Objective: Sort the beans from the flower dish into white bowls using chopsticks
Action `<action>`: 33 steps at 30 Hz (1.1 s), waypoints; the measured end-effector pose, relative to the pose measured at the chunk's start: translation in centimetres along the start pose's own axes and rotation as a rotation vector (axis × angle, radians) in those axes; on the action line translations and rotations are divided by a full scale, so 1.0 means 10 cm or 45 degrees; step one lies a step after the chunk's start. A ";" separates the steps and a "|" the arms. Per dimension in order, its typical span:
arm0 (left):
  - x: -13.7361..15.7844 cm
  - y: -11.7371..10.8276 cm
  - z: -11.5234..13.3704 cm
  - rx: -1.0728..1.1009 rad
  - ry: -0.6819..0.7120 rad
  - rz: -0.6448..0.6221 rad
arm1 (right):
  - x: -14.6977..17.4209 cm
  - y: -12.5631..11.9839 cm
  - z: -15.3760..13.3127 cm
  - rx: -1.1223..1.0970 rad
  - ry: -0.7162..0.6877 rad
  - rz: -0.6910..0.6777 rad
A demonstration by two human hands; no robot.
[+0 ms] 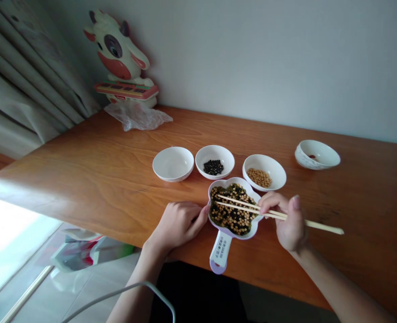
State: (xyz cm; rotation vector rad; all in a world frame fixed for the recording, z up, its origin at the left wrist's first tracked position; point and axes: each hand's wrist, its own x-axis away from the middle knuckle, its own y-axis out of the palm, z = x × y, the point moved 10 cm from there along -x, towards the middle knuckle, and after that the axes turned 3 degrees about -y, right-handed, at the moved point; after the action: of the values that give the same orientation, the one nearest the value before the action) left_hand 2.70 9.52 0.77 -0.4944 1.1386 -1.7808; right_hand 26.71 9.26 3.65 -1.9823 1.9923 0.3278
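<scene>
A white, purple-edged flower-shaped dish with a handle (221,246) lies near the front edge of the table. Yellow soybeans, black beans and small green beans are mixed inside it. My right hand (287,220) is closed around a pair of wooden chopsticks (314,225), whose tips reach over the beans in the dish. No bean shows clearly between the tips. Resting on the table at the left, my left hand (181,223) has its fingers curled and steadies the dish's left rim with its thumb side. Some of its fingers are hidden.
Behind the dish stand a white bowl (173,165), a bowl of black beans (200,157) and a bowl of soybeans (277,172). Another bowl (328,157) sits farther right. A cow toy keyboard (126,89) and a plastic bag (139,117) are at the back left. A grey cable (117,291) crosses below.
</scene>
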 end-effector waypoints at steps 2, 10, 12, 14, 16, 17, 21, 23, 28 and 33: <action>0.00 0.00 0.01 0.002 0.001 0.008 | 0.02 0.01 0.02 0.001 0.002 0.005; 0.00 -0.02 0.04 -0.004 0.026 0.014 | -0.19 -0.22 -0.05 -0.227 0.049 0.143; 0.00 -0.03 0.04 -0.007 0.026 0.015 | -0.26 -0.27 -0.02 -0.379 0.114 0.194; 0.00 -0.02 0.03 -0.006 0.023 0.016 | -0.31 -0.25 0.03 -0.511 0.184 0.193; 0.00 -0.02 0.03 -0.001 0.019 0.020 | -0.32 -0.22 0.06 -0.586 0.243 0.170; 0.00 -0.02 0.02 0.002 0.019 0.025 | -0.32 -0.20 0.07 -0.602 0.267 0.158; 0.00 -0.03 0.03 -0.004 0.026 0.028 | -0.31 -0.17 0.07 -0.669 0.342 0.103; 0.00 -0.03 0.04 -0.007 0.026 0.019 | -0.30 -0.17 0.05 -0.720 0.363 0.088; 0.00 -0.02 0.02 -0.012 0.008 0.023 | -0.32 -0.28 0.03 -0.664 0.307 0.155; 0.00 -0.05 0.04 -0.022 0.005 0.033 | -0.35 -0.36 -0.02 -0.582 0.174 0.260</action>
State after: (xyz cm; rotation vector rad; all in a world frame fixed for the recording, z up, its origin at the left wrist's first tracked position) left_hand 2.75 9.42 1.42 -0.4843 1.1592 -1.7516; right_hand 30.28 12.37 5.38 -2.1030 2.3827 0.7758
